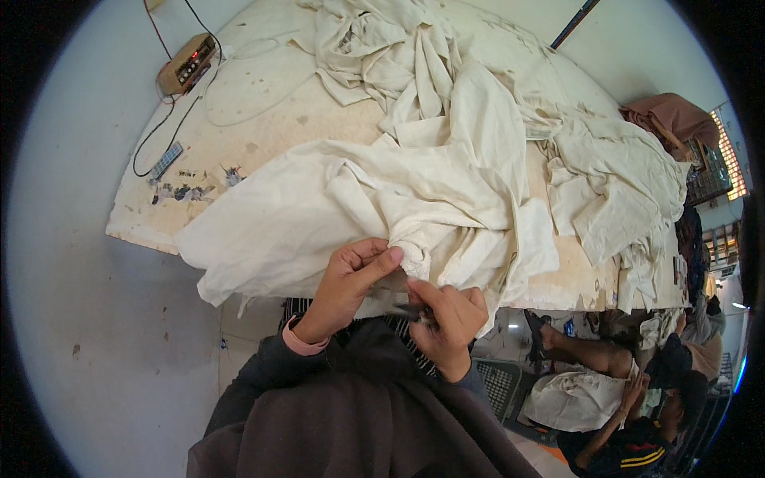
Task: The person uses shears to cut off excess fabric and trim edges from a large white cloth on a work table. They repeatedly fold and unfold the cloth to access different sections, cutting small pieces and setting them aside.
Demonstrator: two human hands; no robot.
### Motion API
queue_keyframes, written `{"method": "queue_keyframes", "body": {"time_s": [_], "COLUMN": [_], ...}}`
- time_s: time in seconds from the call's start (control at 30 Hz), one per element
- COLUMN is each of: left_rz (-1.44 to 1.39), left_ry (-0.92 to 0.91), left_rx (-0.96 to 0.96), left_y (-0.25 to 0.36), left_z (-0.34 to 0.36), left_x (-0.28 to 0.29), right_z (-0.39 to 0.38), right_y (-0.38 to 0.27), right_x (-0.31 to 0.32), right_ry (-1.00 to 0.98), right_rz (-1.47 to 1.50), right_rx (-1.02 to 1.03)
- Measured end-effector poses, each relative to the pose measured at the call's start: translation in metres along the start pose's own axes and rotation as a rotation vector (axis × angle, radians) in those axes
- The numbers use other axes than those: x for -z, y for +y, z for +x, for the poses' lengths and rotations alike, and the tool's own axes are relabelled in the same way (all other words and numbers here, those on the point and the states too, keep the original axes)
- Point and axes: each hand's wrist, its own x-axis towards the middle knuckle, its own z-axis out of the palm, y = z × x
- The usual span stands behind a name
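A cream garment (279, 199) lies bunched along the near edge of the table, with a gathered, rolled part between my hands. My left hand (349, 279) is closed, pinching that gathered part between thumb and fingers. Just to its right, my right hand (448, 319) is closed too, its thumb and forefinger at the cloth's lower edge. Tucked in the right palm is a small dark tool that looks like thread snips (413, 311), its points toward my left hand. The fingers partly cover the tool.
More cream cloth (374, 40) is heaped at the back, and another cream pile (613, 167) hangs over the right side. At the left are a small box with knobs (190, 65), cables and a remote control (166, 160). A person (629, 414) sits low at the right, beside a dark crate (500, 384).
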Motion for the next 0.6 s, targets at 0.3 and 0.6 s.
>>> {"method": "queue_keyframes", "body": {"time_s": [0.3, 0.6], "left_rz": [0.033, 0.563], "left_ry": [0.010, 0.267], "left_rx": [-0.087, -0.585], "left_y": [0.010, 0.146], "left_z": [0.012, 0.095], "left_x": [0.018, 0.069], "right_z": [-0.005, 0.043], "right_y": [0.006, 0.112], "right_x": [0.011, 0.023], "right_ry": [0.085, -0.128], "right_rz": [-0.006, -0.132], "right_rx": [-0.351, -0.713]}}
